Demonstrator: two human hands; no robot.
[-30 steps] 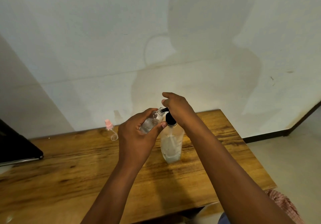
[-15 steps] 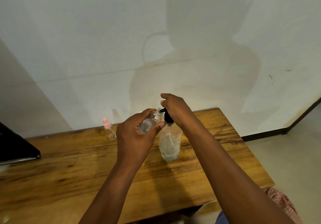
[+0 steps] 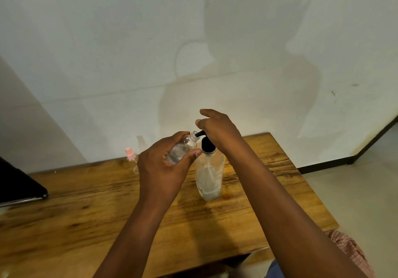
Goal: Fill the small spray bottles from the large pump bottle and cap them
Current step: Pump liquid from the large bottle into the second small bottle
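A large clear pump bottle (image 3: 209, 175) with a black pump head stands upright on the wooden table (image 3: 86, 208), a little liquid at its bottom. My right hand (image 3: 217, 128) rests on top of the pump head, covering most of it. My left hand (image 3: 163, 165) grips a small clear spray bottle (image 3: 182, 150), uncapped and tilted, its open neck right at the black spout. A second small bottle with a pink spray cap (image 3: 131, 156) stands near the wall, left of my hands.
A dark flat object with a metal edge (image 3: 19, 185) lies at the table's left end. The table's right edge drops to a pale floor (image 3: 355, 191). A checked cloth (image 3: 353, 249) shows at the lower right. The wall runs close behind the table.
The pump head and my right hand sit slightly higher than half a second ago. The left hand keeps the small bottle at the spout.
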